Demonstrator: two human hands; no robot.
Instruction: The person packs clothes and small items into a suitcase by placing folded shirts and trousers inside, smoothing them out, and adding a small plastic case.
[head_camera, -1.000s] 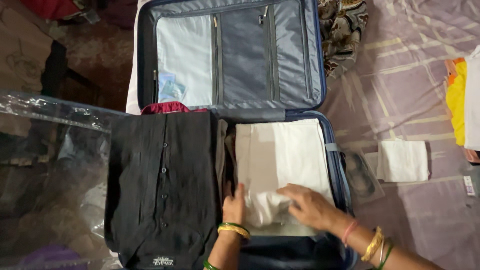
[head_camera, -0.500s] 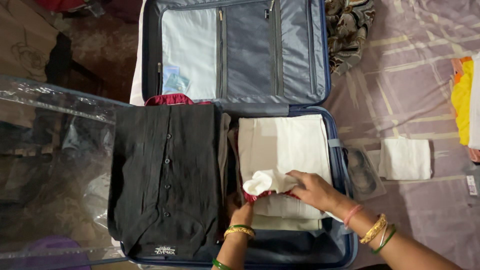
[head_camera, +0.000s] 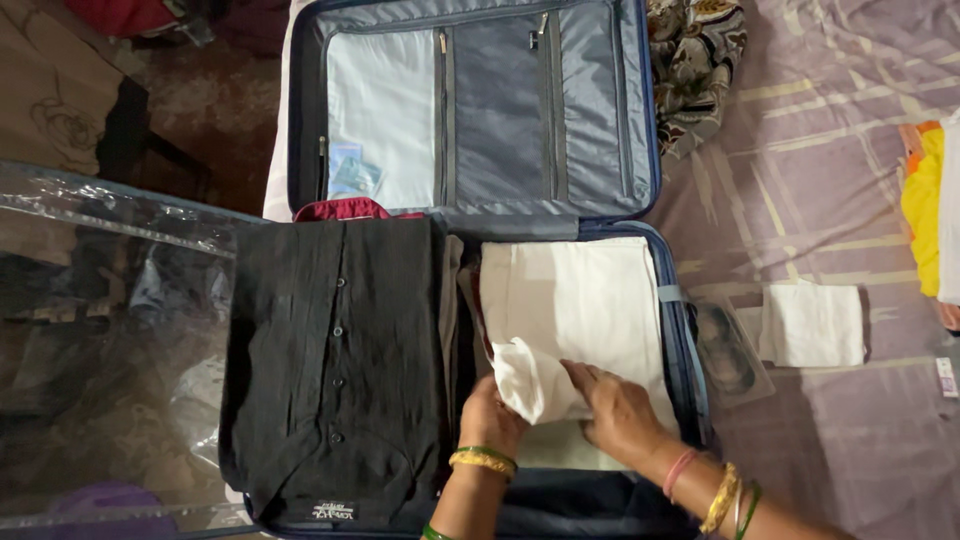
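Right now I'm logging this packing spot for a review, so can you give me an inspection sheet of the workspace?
Surface: bed sheet, purple with pale checks, rumpled.
Job's things: open suitcase, lid laid back; folded cream cloth in its right half, near corner lifted; black buttoned shirt on the left, overhanging the rim.
Clutter: folded white cloth and a clear packet right of the suitcase; yellow garment at the far right; patterned fabric by the lid.
Grippers: left hand and right hand both grip the cream cloth's lifted corner; fingers curled.
Cables: nothing seen.
Surroundings: clear plastic cover at left; dark floor beyond.
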